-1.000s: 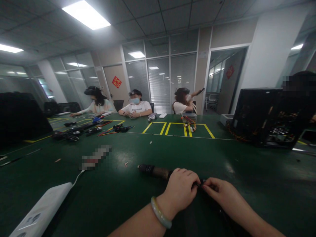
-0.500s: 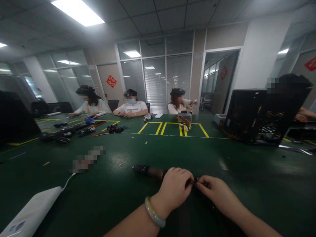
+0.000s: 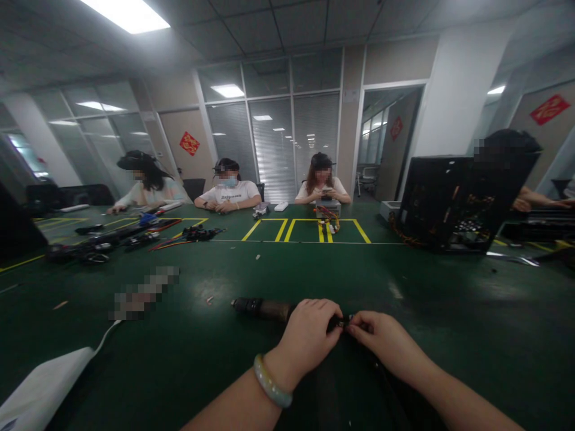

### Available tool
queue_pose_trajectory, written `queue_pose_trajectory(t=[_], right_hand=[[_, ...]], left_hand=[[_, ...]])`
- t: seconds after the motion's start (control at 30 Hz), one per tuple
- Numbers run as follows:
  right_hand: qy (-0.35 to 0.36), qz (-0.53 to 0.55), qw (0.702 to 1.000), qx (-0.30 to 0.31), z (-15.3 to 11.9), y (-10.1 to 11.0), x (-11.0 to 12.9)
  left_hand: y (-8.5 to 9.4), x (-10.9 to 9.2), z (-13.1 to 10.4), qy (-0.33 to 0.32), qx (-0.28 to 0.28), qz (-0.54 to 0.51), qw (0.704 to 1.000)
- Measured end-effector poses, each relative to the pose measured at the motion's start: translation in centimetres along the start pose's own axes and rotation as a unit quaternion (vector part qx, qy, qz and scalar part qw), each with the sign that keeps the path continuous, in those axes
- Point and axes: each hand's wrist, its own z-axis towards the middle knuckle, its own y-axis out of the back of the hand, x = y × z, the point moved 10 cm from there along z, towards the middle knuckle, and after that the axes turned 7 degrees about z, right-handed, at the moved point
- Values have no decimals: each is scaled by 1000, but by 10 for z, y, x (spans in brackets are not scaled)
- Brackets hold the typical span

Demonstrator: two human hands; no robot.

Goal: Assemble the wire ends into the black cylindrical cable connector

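Observation:
A dark electric screwdriver [image 3: 272, 309] lies on the green table, its narrow metal tip pointing left. My left hand [image 3: 309, 332], with a bangle on the wrist, wraps around its rear part and hides much of it. Just to the right, my right hand [image 3: 381, 335] pinches a small dark plug [image 3: 349, 319] close to the tool's rear end. Whether the plug sits in the tool or only touches it, I cannot tell. A thin dark cord seems to run down below my right hand, hard to make out against the table.
A white flat box [image 3: 49, 380] with a white cable lies at the lower left, its cable reaching a blurred-out item. Dark cables [image 3: 117, 239] lie farther left. A black computer case [image 3: 449, 203] stands at the right, a grey power supply [image 3: 329, 209] across the table. Several people sit beyond.
The view has turned slightly to the right. Both hands stay on the screwdriver and plug, with small finger shifts. The person opposite has drawn an outstretched arm in.

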Motion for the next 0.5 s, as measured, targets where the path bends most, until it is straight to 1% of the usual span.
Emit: queue_pose_trajectory(t=[0.1, 0.3, 0.5], right_hand=[[-3, 2, 1000, 0, -1, 0, 0], [4, -1, 1000, -7, -3, 3, 4], [4, -11, 1000, -7, -3, 3, 6]], left_hand=[[-1, 3, 0, 9, 2, 1, 1000], [0, -6, 1, -31, 9, 7, 999], [-3, 0, 1, -8, 9, 18, 1000]])
